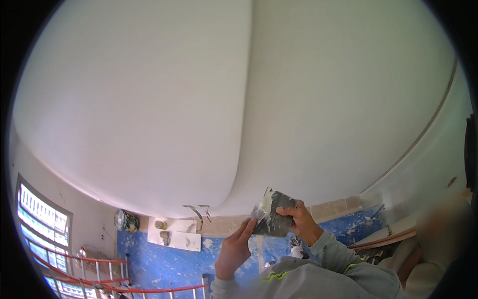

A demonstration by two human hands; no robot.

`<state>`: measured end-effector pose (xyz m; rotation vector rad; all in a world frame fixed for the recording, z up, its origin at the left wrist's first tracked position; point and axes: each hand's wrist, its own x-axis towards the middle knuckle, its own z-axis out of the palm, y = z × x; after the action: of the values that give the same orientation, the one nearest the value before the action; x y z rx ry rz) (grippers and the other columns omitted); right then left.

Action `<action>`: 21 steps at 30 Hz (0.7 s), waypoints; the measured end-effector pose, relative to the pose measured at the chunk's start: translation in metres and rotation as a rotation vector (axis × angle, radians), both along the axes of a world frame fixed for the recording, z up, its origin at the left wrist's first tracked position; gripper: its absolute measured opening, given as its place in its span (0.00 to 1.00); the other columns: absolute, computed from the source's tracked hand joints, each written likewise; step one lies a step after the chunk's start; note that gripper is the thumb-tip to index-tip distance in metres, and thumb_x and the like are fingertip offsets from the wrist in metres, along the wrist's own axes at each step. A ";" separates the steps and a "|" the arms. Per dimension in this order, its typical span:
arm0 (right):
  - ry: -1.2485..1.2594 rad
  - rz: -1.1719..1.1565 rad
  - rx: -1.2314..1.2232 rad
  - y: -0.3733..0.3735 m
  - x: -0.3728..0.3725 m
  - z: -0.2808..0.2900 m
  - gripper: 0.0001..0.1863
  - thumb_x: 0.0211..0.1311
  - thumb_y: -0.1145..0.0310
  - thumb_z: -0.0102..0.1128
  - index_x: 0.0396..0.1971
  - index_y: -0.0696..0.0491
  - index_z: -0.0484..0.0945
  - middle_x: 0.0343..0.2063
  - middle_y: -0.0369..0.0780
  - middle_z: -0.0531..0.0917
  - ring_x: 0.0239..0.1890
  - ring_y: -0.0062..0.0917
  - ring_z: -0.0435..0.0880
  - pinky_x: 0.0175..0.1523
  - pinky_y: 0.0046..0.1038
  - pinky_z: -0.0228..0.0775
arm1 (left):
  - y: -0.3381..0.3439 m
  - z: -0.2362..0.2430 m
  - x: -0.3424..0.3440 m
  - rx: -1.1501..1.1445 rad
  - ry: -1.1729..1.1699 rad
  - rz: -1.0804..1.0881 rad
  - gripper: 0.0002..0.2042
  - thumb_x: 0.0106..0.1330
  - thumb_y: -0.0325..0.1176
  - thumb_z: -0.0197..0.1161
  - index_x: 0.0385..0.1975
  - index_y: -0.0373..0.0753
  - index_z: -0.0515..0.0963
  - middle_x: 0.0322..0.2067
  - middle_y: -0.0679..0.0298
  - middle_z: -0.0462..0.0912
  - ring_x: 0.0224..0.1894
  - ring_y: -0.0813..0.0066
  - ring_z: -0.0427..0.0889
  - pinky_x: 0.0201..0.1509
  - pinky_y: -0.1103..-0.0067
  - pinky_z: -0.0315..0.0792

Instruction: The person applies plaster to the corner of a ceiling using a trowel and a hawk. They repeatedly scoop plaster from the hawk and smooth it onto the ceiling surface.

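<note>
Holding smeared grey plate: right hand is clasping its right edge, underside fingers hiding; half-curled left hand is meeting its left edge, hold unclear.

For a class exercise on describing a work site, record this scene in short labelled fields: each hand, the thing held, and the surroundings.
Left hand: fingers on the left edge of the flat plate
Right hand: grips the plate's right side, thumb on its face
Flat plate: dark, smeared with white paste
Wall: pale, broad, filling most of the view
Floor covering: blue, marked with pale spots
Ladder: red rails, lower left
Window: far left
</note>
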<state>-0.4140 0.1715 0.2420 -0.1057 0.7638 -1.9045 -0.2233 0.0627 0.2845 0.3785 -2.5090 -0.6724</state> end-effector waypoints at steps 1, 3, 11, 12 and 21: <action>-0.026 0.002 -0.030 0.004 -0.010 -0.004 0.14 0.53 0.83 0.63 0.42 0.64 0.79 0.35 0.44 0.85 0.35 0.29 0.87 0.44 0.32 0.83 | 0.002 0.005 -0.007 0.036 -0.119 0.001 0.29 0.51 0.16 0.56 0.57 0.42 0.74 0.48 0.48 0.81 0.39 0.51 0.84 0.37 0.67 0.80; -0.055 -0.064 -0.098 0.006 -0.023 -0.008 0.14 0.54 0.82 0.63 0.43 0.64 0.78 0.37 0.43 0.84 0.39 0.29 0.86 0.46 0.32 0.82 | 0.001 0.007 -0.009 0.092 -0.371 0.017 0.28 0.51 0.18 0.56 0.55 0.43 0.75 0.48 0.47 0.81 0.39 0.51 0.84 0.36 0.66 0.79; 1.512 0.030 -0.246 0.024 -0.074 0.014 0.35 0.48 0.84 0.63 0.61 0.56 0.70 0.44 0.48 0.77 0.44 0.39 0.81 0.48 0.34 0.77 | 0.010 -0.072 -0.048 1.671 0.627 0.257 0.16 0.61 0.24 0.54 0.50 0.27 0.72 0.44 0.55 0.81 0.46 0.65 0.81 0.54 0.71 0.75; 1.626 0.054 -0.229 0.026 -0.072 0.011 0.38 0.46 0.85 0.63 0.63 0.55 0.68 0.45 0.48 0.76 0.45 0.41 0.80 0.49 0.35 0.77 | 0.014 -0.070 -0.060 1.695 0.674 0.194 0.16 0.62 0.23 0.54 0.51 0.28 0.72 0.45 0.55 0.81 0.47 0.65 0.81 0.56 0.71 0.75; 1.367 0.190 -0.013 0.019 -0.123 -0.021 0.17 0.56 0.73 0.61 0.46 0.61 0.77 0.35 0.49 0.82 0.36 0.38 0.84 0.37 0.32 0.76 | 0.035 0.014 -0.074 1.321 0.562 0.123 0.17 0.63 0.25 0.57 0.50 0.26 0.70 0.44 0.53 0.80 0.46 0.68 0.80 0.53 0.75 0.72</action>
<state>-0.5367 0.1909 0.2208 -1.5253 1.5191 -1.4590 -0.2978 0.0972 0.2986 0.6380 -1.2148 -1.9766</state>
